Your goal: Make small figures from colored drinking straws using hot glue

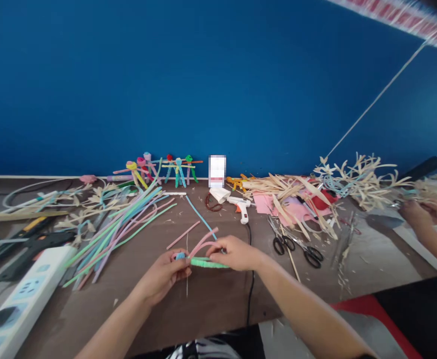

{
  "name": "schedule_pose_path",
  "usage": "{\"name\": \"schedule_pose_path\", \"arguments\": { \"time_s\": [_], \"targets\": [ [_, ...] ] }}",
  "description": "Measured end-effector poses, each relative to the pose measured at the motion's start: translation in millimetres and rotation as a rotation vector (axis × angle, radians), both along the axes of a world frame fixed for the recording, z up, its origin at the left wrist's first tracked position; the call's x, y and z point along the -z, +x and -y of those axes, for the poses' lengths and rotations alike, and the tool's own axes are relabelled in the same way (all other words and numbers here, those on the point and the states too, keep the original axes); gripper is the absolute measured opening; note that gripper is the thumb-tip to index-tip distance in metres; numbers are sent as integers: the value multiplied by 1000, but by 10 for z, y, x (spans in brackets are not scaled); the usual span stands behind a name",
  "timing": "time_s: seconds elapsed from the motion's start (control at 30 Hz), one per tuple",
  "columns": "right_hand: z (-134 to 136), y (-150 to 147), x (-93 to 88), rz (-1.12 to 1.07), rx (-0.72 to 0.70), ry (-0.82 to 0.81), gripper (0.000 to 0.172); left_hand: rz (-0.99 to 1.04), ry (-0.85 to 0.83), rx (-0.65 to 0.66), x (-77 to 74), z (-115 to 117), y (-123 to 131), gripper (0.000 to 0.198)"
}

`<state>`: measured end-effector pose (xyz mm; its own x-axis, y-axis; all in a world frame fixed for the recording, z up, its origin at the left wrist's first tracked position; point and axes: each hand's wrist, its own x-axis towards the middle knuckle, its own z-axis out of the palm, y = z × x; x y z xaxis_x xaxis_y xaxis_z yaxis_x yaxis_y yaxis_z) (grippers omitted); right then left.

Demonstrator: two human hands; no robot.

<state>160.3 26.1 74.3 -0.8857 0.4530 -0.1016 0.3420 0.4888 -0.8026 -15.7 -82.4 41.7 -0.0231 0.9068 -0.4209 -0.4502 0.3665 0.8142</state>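
Looking ahead: a deep blue wall (218,85) fills the top of the view, with a taut white cord (378,99) running down it toward 2 o'clock and a red-and-white striped banner (397,20) blurred at the corner.

Surface: a long dark brown worktop (211,311), scattered with shavings and offcuts, runs across the view below the wall.

Left grip: narrow, its fingers curled around the gathered ends of the pipe cleaners (203,257), with a blue tip showing at the knuckles; this is the left hand (162,276).

Right grip: narrow, pinching the same bunch from the other side; this is the right hand (235,253).

Held work: pink, green and blue pipe cleaners, bent into loops, sit between both hands, above the worktop.

Near 9 to 10 o'clock: a fanned bundle of pastel pipe cleaners (117,239) lies loose, with a white power strip (27,299) at 8 o'clock.

Near 11 o'clock: finished pipe-cleaner flowers (162,169) stand against the wall.

Near 1 o'clock: a hot glue gun (240,207) lies beside a wooden bead bracelet (213,203), its black cable (250,294) trailing toward the person.

Near 2 to 3 o'clock: two pairs of black-handled scissors (296,249) lie just below a heap of dried palm strips (356,182) on pink paper (266,203).

Far 3 o'clock: a co-worker's hands (425,214) work at the frame's edge.
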Motion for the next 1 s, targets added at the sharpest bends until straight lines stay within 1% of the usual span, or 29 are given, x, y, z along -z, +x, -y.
{"name": "schedule_pose_path", "arguments": {
  "time_s": [0.03,0.07,0.13,0.2,0.27,0.43,0.5,0.6,0.77,0.83,0.9,0.93,1.0],
  "targets": [
    [55,-23,20,4,-42,-110,20,6,12,20,-17,-8,12,18],
    [91,-37,42,-3,-54,-217,20,10,27,39,-34,-14,21,18],
    [124,-52,80,-35,-12,-409,20,25,35,36,-63,-19,30,20],
    [135,-61,109,-59,61,-548,21,41,30,34,-74,-18,31,20],
    [154,-74,135,-78,114,-615,22,47,21,24,-70,-15,35,21],
    [244,-129,198,-25,204,-688,24,39,36,33,-46,-26,72,19],
    [269,-150,217,-10,256,-641,25,36,46,25,-32,-37,86,18],
    [283,-181,243,-43,312,-517,25,1,58,-22,3,-50,101,18],
    [292,-234,314,-182,312,-425,19,-115,91,-89,51,-55,131,15],
    [309,-241,316,-159,298,-375,17,-149,101,-110,53,-57,139,13],
    [343,-231,280,-86,271,-249,16,-190,95,-134,53,-61,143,12],
    [368,-221,247,-49,261,-144,17,-213,93,-146,54,-64,143,11],
    [431,-196,167,22,241,125,20,-258,94,-162,60,-70,145,9]
  ]
}}
